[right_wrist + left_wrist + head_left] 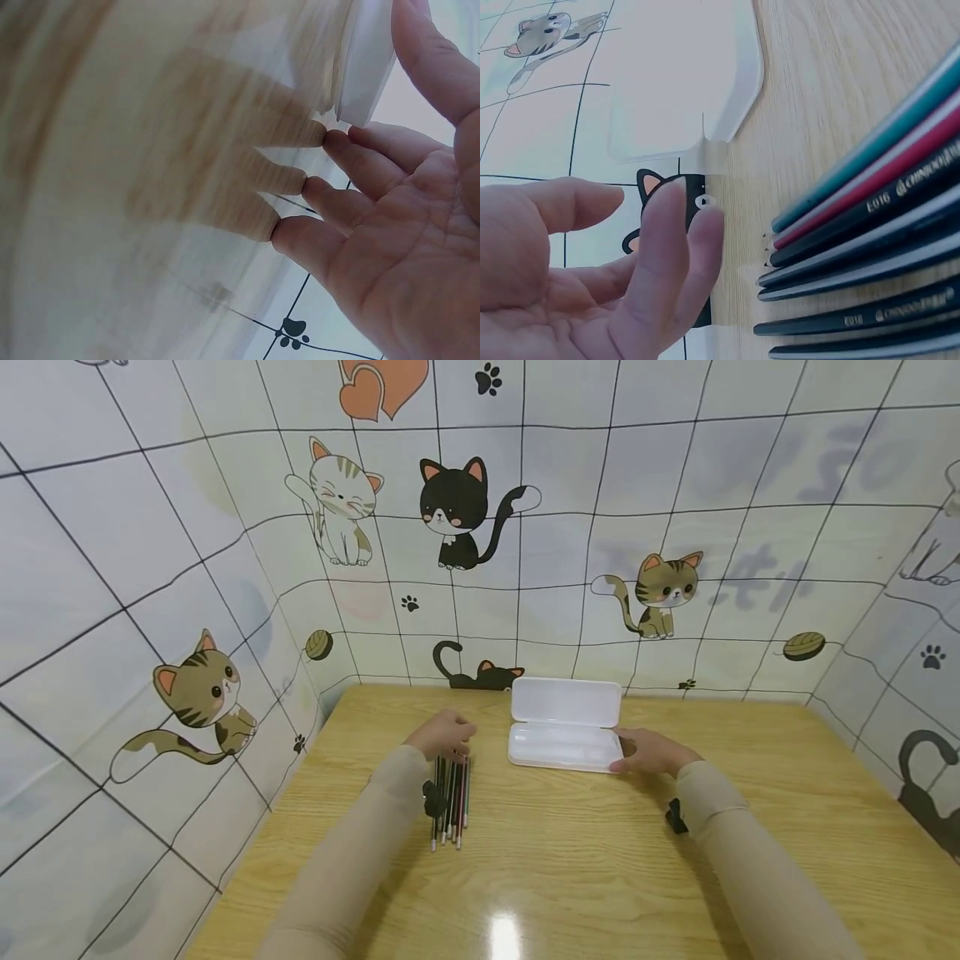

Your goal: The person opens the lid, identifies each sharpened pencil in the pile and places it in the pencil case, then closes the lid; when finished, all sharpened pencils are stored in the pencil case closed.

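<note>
An open white pencil case (566,747) lies on the table, its lid (566,702) tipped back toward the wall. My right hand (651,752) holds the case's right end, with the thumb at the near corner and the fingers farther back; in the right wrist view the fingertips (289,225) rest on the tabletop beside the case's white edge (366,67). Left of the case lie several pencils (452,802) side by side, dark, red and green, with their eraser ends toward me. My left hand (442,735) hovers at their far ends, fingers loosely bent, holding nothing.
The wooden table (555,852) meets a wall covering (555,560) printed with cats and grid lines at the back and sides. Both wrists carry small black devices (677,816).
</note>
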Demonstrator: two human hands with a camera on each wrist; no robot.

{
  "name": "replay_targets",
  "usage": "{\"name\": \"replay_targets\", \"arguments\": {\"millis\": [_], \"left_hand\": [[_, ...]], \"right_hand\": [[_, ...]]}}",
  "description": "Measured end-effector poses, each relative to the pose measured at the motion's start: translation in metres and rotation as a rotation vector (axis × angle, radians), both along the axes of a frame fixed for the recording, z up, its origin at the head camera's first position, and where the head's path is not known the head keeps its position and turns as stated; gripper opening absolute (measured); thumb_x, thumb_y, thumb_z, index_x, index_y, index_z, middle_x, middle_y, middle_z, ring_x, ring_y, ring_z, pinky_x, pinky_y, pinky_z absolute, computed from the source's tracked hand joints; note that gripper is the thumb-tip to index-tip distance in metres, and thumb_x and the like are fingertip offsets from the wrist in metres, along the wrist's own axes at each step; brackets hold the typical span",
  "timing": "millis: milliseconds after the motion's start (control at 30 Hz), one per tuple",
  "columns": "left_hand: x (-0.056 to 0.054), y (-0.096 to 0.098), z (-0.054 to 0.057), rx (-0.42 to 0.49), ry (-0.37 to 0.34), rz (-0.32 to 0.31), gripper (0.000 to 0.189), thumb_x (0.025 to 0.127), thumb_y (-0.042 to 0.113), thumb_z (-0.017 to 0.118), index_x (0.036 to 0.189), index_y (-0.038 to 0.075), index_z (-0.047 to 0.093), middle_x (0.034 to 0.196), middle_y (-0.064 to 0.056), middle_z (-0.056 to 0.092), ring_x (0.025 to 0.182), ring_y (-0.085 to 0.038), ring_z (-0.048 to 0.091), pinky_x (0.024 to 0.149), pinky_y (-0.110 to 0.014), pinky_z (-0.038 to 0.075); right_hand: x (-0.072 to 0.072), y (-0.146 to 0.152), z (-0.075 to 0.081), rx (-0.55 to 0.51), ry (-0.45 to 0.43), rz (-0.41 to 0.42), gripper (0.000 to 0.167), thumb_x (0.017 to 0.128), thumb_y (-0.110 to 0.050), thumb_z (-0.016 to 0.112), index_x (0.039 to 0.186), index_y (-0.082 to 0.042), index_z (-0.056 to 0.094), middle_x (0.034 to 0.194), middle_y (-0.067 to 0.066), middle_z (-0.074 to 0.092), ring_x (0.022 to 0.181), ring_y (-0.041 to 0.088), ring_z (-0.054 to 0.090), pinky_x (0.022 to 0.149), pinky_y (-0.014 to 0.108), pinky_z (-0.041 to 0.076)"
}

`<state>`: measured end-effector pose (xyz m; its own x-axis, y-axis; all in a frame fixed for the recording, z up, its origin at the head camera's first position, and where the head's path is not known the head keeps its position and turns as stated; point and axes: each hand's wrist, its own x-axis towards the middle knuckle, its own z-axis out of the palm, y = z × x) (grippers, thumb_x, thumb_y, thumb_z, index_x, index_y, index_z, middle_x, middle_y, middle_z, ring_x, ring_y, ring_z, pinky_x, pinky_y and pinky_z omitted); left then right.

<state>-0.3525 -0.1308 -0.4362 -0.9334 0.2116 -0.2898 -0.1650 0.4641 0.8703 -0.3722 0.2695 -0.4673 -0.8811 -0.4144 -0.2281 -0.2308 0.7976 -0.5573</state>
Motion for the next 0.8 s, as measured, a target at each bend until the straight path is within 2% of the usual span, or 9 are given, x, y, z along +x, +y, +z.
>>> {"name": "replay_targets", "arguments": {"millis": [133, 267, 367, 533, 800], "left_hand": [[0.001, -0.006, -0.005, 0.007, -0.027, -0.021, 0.046, 0.105, 0.020, 0.054, 0.136, -0.014, 0.049, 0.116, -0.025, 0.059, 0.089, -0.029, 0.067, 0.073, -0.034, 0.061], [0.004, -0.009, -0.009, -0.026, -0.036, -0.035, 0.040, 0.105, 0.021, 0.056, 0.124, -0.015, 0.057, 0.102, -0.020, 0.063, 0.081, -0.026, 0.068, 0.072, -0.035, 0.061], [0.006, -0.009, -0.011, -0.071, -0.024, -0.038, 0.037, 0.104, 0.021, 0.057, 0.114, -0.014, 0.063, 0.100, -0.019, 0.066, 0.081, -0.026, 0.069, 0.070, -0.034, 0.061], [0.009, -0.006, -0.012, -0.121, 0.002, -0.058, 0.036, 0.104, 0.023, 0.057, 0.108, -0.012, 0.066, 0.100, -0.020, 0.066, 0.084, -0.026, 0.070, 0.067, -0.032, 0.061], [0.017, -0.003, -0.002, -0.176, 0.044, -0.067, 0.039, 0.106, 0.023, 0.053, 0.118, -0.012, 0.064, 0.106, -0.020, 0.066, 0.088, -0.026, 0.071, 0.069, -0.031, 0.061]], "right_hand": [[0.001, -0.001, 0.000, -0.002, 0.002, 0.001, 0.100, 0.087, -0.044, 0.079, 0.155, 0.008, 0.028, 0.156, 0.036, 0.027, 0.144, 0.056, 0.023, 0.114, 0.068, 0.022], [0.001, 0.000, 0.000, 0.000, 0.004, 0.005, 0.099, 0.087, -0.044, 0.079, 0.155, 0.008, 0.028, 0.157, 0.036, 0.026, 0.144, 0.056, 0.022, 0.114, 0.068, 0.021], [0.001, 0.000, 0.000, 0.007, 0.009, 0.009, 0.099, 0.088, -0.045, 0.078, 0.155, 0.009, 0.028, 0.156, 0.036, 0.027, 0.144, 0.056, 0.022, 0.114, 0.068, 0.021], [0.000, 0.000, 0.000, 0.015, 0.023, 0.016, 0.099, 0.088, -0.045, 0.078, 0.154, 0.010, 0.029, 0.156, 0.037, 0.027, 0.144, 0.056, 0.023, 0.114, 0.068, 0.022], [0.000, 0.000, -0.003, 0.014, 0.017, 0.014, 0.099, 0.088, -0.047, 0.077, 0.155, 0.008, 0.028, 0.157, 0.036, 0.027, 0.144, 0.055, 0.023, 0.114, 0.068, 0.021]]}}
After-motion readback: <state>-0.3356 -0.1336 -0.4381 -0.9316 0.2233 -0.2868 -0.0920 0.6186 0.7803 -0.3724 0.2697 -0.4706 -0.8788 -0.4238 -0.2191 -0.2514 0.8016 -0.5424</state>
